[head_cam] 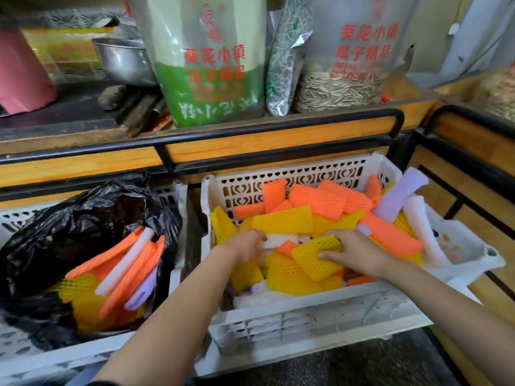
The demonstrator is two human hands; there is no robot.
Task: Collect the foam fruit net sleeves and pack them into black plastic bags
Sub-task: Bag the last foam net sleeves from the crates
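Observation:
A white plastic crate [306, 324] holds a loose pile of foam net sleeves [320, 207] in orange, yellow, white and pale purple. My left hand [246, 245] reaches into the pile with its fingers curled round a white sleeve [276, 242]. My right hand [354, 253] grips a yellow sleeve [316, 260] near the middle of the crate. To the left, an open black plastic bag [83, 218] sits in a second white crate [16, 355]. Several orange, yellow, white and purple sleeves [122, 277] lie inside the bag.
A wooden counter with a black metal rail [250, 135] runs behind the crates. On it stand two large seed bags [211, 68], a metal bowl [122, 61] and a pink object [22, 73]. Another wooden stand [473, 151] closes the right side.

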